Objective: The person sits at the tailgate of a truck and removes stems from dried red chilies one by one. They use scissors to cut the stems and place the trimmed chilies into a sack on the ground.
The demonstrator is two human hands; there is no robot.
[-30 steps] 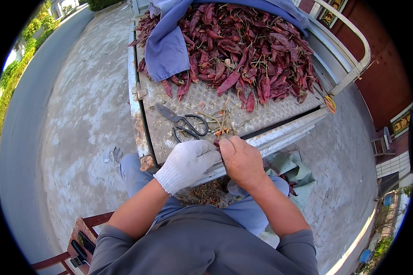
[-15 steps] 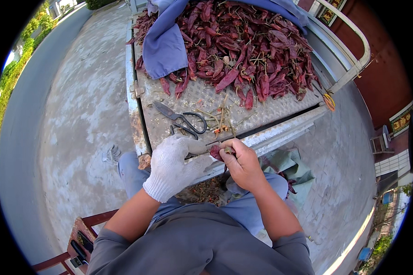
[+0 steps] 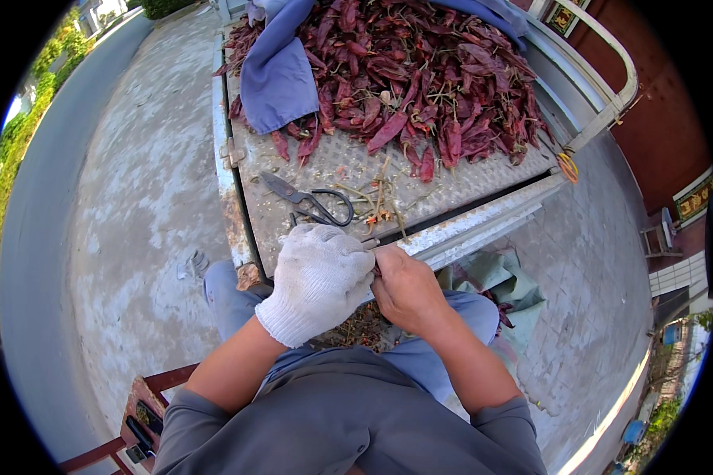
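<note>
My left hand (image 3: 315, 273), in a white knit glove, is closed at the near edge of the truck bed (image 3: 483, 214). My bare right hand (image 3: 408, 289) presses against it, fingers curled around a dried red pepper (image 3: 376, 271) that is almost wholly hidden. What the gloved fingers grip is out of sight. Just beyond the glove lie black-handled scissors (image 3: 313, 207), blades pointing up and left. Cut stems (image 3: 380, 198) and small scraps are scattered to their right. A large heap of dried red peppers (image 3: 404, 87) covers the far part of the bed.
Blue cloth (image 3: 279, 87) drapes over the heap's left and back. A white metal rail (image 3: 626, 71) rises at the right. Below my hands, pepper scraps (image 3: 356, 328) lie between my knees. A green sheet (image 3: 507, 285) is by my right knee, and a reddish bench (image 3: 139, 396) stands behind left.
My hands have come together, and the gloved hand has turned and closed. The pepper, plainly visible before in my right fingers, is now mostly covered. The view has shifted slightly.
</note>
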